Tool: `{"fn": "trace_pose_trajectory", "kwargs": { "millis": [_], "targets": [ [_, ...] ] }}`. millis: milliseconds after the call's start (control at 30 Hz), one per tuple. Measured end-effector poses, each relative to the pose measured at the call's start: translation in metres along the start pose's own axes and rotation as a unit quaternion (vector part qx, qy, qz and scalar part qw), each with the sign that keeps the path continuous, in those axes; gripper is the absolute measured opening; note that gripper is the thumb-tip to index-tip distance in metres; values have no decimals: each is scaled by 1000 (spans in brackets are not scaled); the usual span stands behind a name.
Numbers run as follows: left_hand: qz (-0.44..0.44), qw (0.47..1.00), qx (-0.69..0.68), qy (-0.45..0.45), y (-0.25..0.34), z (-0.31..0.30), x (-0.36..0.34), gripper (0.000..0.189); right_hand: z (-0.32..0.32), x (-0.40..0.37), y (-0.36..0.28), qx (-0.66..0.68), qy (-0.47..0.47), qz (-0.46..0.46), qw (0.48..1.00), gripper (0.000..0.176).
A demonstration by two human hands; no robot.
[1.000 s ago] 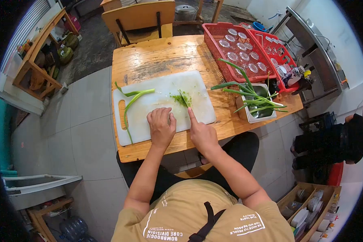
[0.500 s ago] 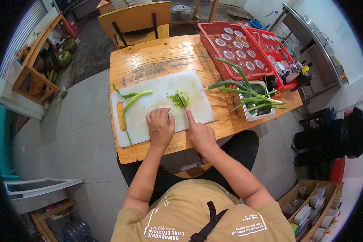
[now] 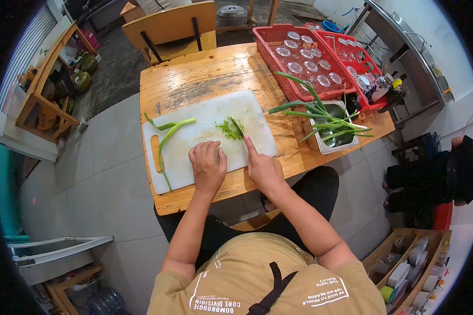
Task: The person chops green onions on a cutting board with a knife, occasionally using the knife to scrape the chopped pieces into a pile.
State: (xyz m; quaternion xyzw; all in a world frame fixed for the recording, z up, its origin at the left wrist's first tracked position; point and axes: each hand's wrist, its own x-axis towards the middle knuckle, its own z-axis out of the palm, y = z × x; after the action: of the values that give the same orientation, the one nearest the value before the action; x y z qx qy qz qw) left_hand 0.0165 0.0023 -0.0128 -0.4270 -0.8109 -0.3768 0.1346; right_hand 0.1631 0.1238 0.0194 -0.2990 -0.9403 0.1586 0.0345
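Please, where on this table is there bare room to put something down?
The table is bare beyond the cutting board, up to the larger red basket. On the board, a mostly bare patch lies between the long stalk and chopped greens, beyond the left hand. Crowded: the right side, with basket and metal container.

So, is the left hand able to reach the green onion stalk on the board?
Probably yes: the left hand appears empty, and only bare cutting board shows between it and the green onion stalk. The knife, in the right hand, is on the opposite side.
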Motion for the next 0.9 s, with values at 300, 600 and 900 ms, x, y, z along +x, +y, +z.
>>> {"fn": "trace_pose_trajectory", "kwargs": {
  "millis": [300, 600, 900],
  "targets": [
    [-7, 1000, -1, 17, 0, 2, 2, 22, -2, -17, 0, -21, -1, -20, 1000, 75],
    [-9, 1000, -9, 19, -2, 0, -1, 23, -17, -4, -14, 31, 14, -42, 999, 70],
    [6, 1000, 6, 7, 0, 1, 0, 23, -2, 15, -15, -14, 8, -23, 1000, 72]
  ]
}}
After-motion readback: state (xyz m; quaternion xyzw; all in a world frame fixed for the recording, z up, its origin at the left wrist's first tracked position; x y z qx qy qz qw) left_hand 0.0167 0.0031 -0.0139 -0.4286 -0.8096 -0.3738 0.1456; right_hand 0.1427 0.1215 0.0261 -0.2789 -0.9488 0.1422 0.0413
